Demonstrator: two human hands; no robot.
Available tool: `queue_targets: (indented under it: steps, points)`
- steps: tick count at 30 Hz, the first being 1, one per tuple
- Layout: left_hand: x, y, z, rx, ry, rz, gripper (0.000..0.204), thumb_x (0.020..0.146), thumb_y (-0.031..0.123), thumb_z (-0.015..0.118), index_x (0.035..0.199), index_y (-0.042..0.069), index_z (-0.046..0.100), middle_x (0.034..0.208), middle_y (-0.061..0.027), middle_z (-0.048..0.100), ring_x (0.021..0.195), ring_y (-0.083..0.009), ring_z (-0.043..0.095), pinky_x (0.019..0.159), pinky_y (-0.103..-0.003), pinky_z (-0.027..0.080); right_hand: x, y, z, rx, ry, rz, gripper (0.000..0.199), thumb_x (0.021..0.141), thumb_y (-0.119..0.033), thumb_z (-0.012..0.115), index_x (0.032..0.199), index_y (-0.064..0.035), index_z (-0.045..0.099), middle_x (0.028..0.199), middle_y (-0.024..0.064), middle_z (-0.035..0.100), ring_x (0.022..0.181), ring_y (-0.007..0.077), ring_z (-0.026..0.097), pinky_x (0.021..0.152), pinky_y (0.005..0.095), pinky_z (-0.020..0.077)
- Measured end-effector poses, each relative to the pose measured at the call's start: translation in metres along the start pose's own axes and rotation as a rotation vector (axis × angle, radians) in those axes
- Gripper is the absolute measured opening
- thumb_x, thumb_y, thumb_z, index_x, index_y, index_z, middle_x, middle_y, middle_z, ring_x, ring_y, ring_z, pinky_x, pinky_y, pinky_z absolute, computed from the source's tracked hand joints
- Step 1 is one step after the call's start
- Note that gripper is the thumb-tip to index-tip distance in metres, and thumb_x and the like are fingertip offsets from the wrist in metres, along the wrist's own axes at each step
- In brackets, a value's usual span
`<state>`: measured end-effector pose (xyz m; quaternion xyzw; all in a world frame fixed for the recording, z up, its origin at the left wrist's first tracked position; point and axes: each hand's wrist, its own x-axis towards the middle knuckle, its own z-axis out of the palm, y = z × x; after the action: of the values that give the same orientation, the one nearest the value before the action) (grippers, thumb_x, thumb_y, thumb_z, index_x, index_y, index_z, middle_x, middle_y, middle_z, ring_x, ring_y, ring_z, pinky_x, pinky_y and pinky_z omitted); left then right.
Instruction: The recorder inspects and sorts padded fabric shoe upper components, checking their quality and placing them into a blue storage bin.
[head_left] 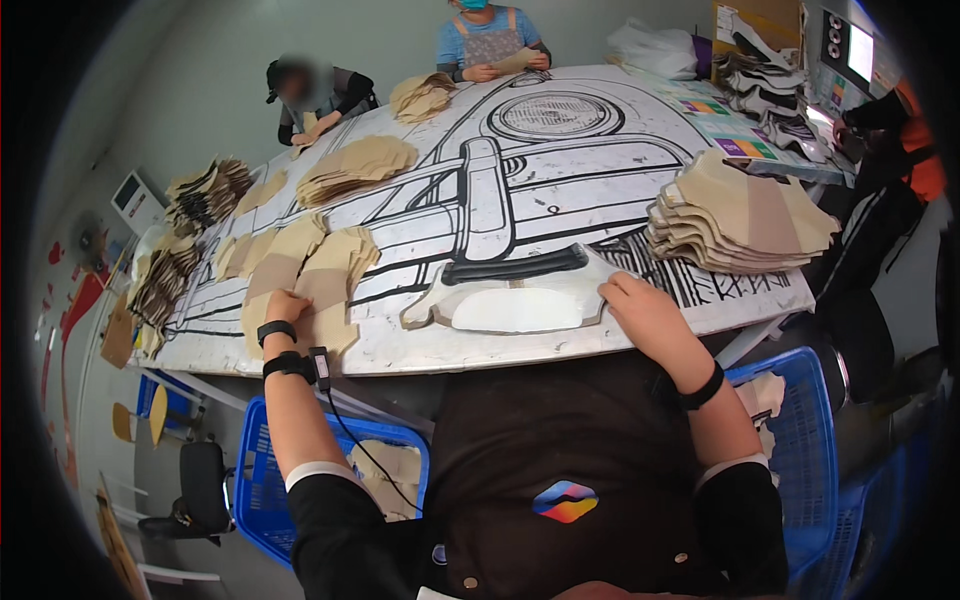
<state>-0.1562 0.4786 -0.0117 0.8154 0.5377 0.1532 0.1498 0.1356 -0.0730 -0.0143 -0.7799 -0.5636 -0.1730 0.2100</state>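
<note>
**Inspector A:** We find the person's left hand [287, 305] lying flat, fingers together, on a pile of tan cut pieces [322, 280] at the near left of the table [560, 190]. It presses the top piece and pinches nothing.

**Inspector B:** Agreed. We note the right hand [645, 310] resting on the right end of a grey shaped template [520, 300], which lies flat at the near edge of the table, straight before the person. The fingers curl over its edge; we cannot tell whether they grip it or only hold it down.

**Inspector A:** We record a black strip [515, 265] lying along the far side of that template, touching it.

**Inspector B:** To the right, well apart from the right hand, stands a tall stack of tan pieces [740, 215]. More tan piles [355, 165] are spread over the left and far parts of the table.

**Inspector A:** We see blue baskets [800, 440] below the table edge on both sides of the person, with pale pieces inside.

**Inspector B:** Two other people [490, 40] handle tan pieces at the far side.
</note>
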Motion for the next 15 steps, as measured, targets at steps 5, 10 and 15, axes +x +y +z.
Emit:
queue_targets:
  steps: [5, 10, 15]
  points:
    - [-0.015, 0.01, 0.01, 0.276, 0.305, 0.16, 0.034, 0.07, 0.029, 0.077, 0.088, 0.004, 0.064, 0.082, -0.0149, 0.068, 0.079, -0.0264, 0.067, 0.064, -0.033, 0.048, -0.001, 0.002, 0.012, -0.022, 0.023, -0.138, 0.015, 0.074, -0.002, 0.055, 0.088, -0.0052, 0.053, 0.086, 0.0084, 0.05, 0.082, 0.0258, 0.058, 0.067, 0.0353, 0.0501]
    - [-0.032, 0.022, -0.003, -0.408, 0.332, 0.096, 0.032, 0.077, 0.028, 0.075, 0.09, 0.003, 0.059, 0.08, -0.0084, 0.064, 0.077, -0.018, 0.063, 0.066, -0.029, 0.047, -0.011, 0.005, 0.015, 0.058, 0.07, -0.181, 0.016, 0.075, -0.003, 0.054, 0.091, -0.0041, 0.054, 0.086, 0.0089, 0.051, 0.081, 0.0261, 0.058, 0.067, 0.0359, 0.0495]
    - [-0.074, 0.048, -0.03, -1.552, 0.433, 0.402, 0.019, 0.091, 0.016, 0.062, 0.102, 0.001, 0.058, 0.095, -0.0073, 0.064, 0.093, -0.0204, 0.063, 0.077, -0.033, 0.051, -0.042, 0.008, 0.012, 0.122, 0.114, -0.137, 0.02, 0.076, -0.001, 0.054, 0.096, -0.0018, 0.057, 0.094, 0.0113, 0.059, 0.086, 0.0289, 0.06, 0.072, 0.0369, 0.0503]
